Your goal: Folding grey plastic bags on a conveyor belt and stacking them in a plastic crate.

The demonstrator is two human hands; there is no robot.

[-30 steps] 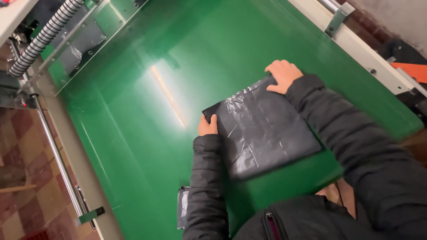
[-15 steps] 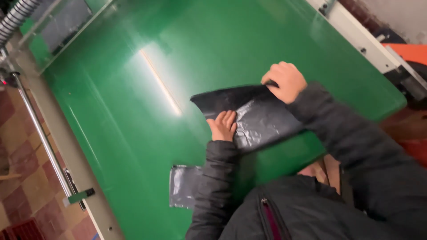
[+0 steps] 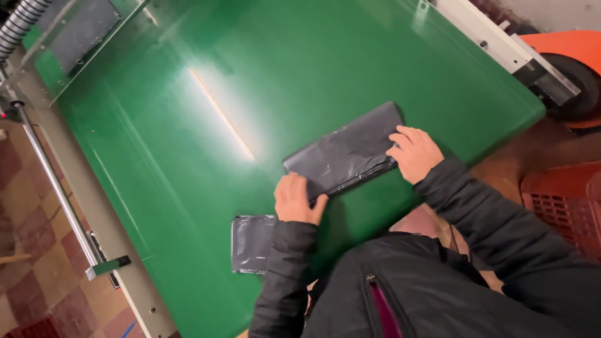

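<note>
Near the front edge of the glossy green table (image 3: pixel 188 156), the left hand (image 3: pixel 295 199) lies flat, fingers loosely together, pressing one end of a folded black plastic bag (image 3: pixel 344 153) — long, crinkled, lying aslant. Its other end sits under the right hand (image 3: pixel 413 153), fingers spread, gripping nothing.

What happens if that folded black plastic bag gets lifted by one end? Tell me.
The folded black plastic bag would probably droop: its film looks thin and creased. It likely weighs little, since it lies flat on the green table. The glossy top suggests it slides easily, and the left hand and right hand press its two ends.
</note>
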